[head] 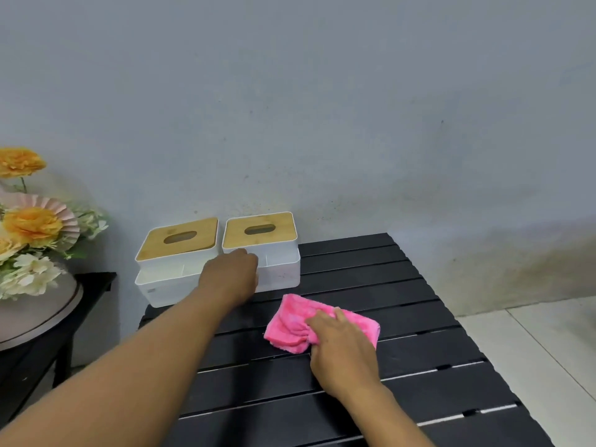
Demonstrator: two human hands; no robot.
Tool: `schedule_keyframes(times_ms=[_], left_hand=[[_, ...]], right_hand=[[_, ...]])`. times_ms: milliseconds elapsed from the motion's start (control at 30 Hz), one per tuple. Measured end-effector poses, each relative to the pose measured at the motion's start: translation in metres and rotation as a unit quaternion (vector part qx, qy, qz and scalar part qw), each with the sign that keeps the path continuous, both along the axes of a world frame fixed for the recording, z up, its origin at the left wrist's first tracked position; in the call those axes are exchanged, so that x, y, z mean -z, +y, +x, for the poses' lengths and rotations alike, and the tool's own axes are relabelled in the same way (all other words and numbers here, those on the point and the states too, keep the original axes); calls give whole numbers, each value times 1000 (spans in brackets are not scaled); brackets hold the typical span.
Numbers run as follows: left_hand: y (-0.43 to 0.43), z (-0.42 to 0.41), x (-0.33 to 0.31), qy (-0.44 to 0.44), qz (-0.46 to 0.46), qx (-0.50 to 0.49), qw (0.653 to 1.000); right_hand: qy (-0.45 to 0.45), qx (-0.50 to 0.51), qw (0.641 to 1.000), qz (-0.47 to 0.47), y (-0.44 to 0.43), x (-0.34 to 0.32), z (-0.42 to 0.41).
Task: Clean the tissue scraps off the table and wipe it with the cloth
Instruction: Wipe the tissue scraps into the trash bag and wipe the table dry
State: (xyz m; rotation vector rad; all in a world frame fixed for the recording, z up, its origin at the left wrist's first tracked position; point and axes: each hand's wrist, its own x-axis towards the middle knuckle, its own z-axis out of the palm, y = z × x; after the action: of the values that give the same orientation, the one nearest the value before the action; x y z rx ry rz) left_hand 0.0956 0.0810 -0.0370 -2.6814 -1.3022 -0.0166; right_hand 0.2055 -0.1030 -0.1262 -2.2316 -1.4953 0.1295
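Two hands: both are over the black slatted table [403, 275], the left reaching far, the right nearer the camera.
Right hand [338, 345]: palm down on the pink cloth [292, 321], fingers curled and pinching a bunched fold of it at its near edge.
Cloth: crumpled on the table top, spreading out ahead of and to either side of the right fingertips; most of it shows left of the thumb, a smaller part right of the knuckles.
Left hand [230, 275]: stretched forward with its back to the camera; the fingers bend away out of sight, so whether they grip anything cannot be told.
Right tissue box [277, 253]: white with a wooden slotted lid, just beyond the left fingers; the hand overlaps its front left corner.
Left tissue box [164, 269]: same make, immediately left of the left hand, side by side with the other box at the table's far edge against the grey wall [322, 108].
Tissue scraps: none can be made out on the slats around either hand.
Flowers [29, 227]: orange and cream blooms on a round side table [38, 317], well to the left of the left forearm.
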Motion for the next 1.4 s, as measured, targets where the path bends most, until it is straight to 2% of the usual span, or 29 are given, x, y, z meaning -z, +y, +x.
schedule_keyframes(times_ms=[100,267,433,667,833,933,967,1033,1133,1400], left_hand=[[15,7,10,32,-8,-14,999],[20,23,12,9,-11,25,1000],[-7,78,9,22,-19,98,995],[-48,156,10,2,-14,149,989],[-65,186,13,-5,9,170,985],[-70,191,16,-19,2,184,983],[-71,188,17,-33,-8,190,981],[-68,177,16,-71,-26,202,976],[-49,137,10,-130,-12,194,972],[27,-37,7,-165,48,23,985]], right_hand=[[6,-15,1000,-8,0,3,8],[11,-13,1000,-9,1,8,8],[27,-5,1000,-6,2,9,7],[37,0,999,-8,5,10,7],[5,-10,998,-62,8,11,7],[-13,52,998,28,5,-1,6],[-19,68,997,41,4,-3,6],[1,24,1000,6,6,5,8],[23,14,999,-20,6,8,12],[19,56,997,-39,11,-5,2]])
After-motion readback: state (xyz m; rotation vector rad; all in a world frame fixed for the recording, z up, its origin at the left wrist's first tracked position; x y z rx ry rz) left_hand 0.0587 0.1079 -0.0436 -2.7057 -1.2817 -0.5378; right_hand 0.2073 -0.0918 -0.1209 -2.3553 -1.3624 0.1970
